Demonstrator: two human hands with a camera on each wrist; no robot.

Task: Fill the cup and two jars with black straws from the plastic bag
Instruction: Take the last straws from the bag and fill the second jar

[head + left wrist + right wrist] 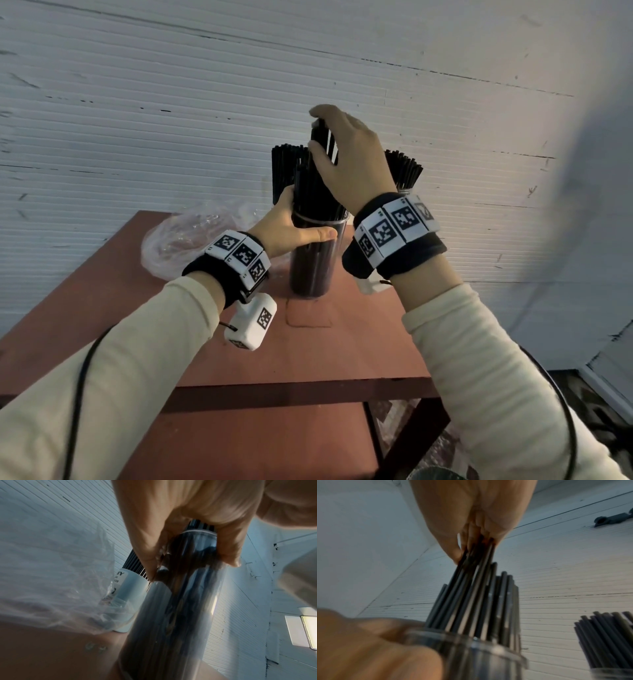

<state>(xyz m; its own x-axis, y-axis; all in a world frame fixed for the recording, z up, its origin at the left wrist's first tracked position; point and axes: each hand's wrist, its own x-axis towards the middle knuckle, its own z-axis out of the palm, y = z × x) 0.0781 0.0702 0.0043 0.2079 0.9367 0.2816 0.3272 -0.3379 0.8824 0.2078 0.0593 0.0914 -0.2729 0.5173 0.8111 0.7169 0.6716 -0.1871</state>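
Head view, left hand (291, 229): grip wrapped round the upper part of a clear jar (313, 260) standing on the counter (342, 349).
Head view, right hand (346, 161): grip pinching a small bunch of black straws (322, 137) above the jar's mouth.
Head view, behind: plastic bag (185, 240) left of the jar.
Left wrist view: fingers (145, 550) and thumb curled on the jar just under its rim; a white cup (132, 592) of straws beside it.
Right wrist view: fingertips (453, 553) closed on the straws' tops, lower ends inside the jar; second jar (611, 672) at right.
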